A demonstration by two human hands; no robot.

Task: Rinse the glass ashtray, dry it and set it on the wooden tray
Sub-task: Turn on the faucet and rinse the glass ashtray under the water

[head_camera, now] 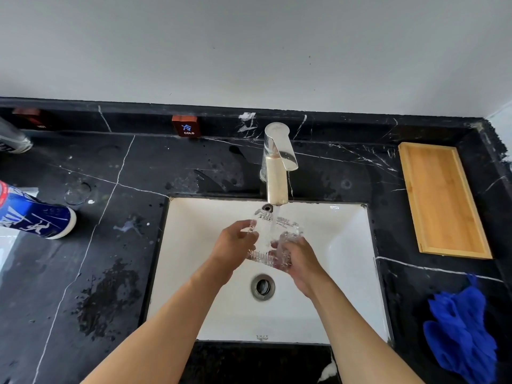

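Both my hands hold the clear ribbed glass ashtray [270,239] over the white sink [346,239], under water running from the metal faucet [277,164]. My left hand [235,245] grips the ashtray's left side, thumb and fingers on its rim. My right hand [299,261] holds its right and lower edge. The stream falls into the middle of the ashtray. The wooden tray [440,198] lies on the black marble counter to the right of the sink, with nothing in it.
A blue cloth [462,328] lies crumpled on the counter at the right front. A blue and white bottle [36,214] lies on its side at the left. A small red COLD sign [185,126] stands on the back ledge. The counter is wet left of the sink.
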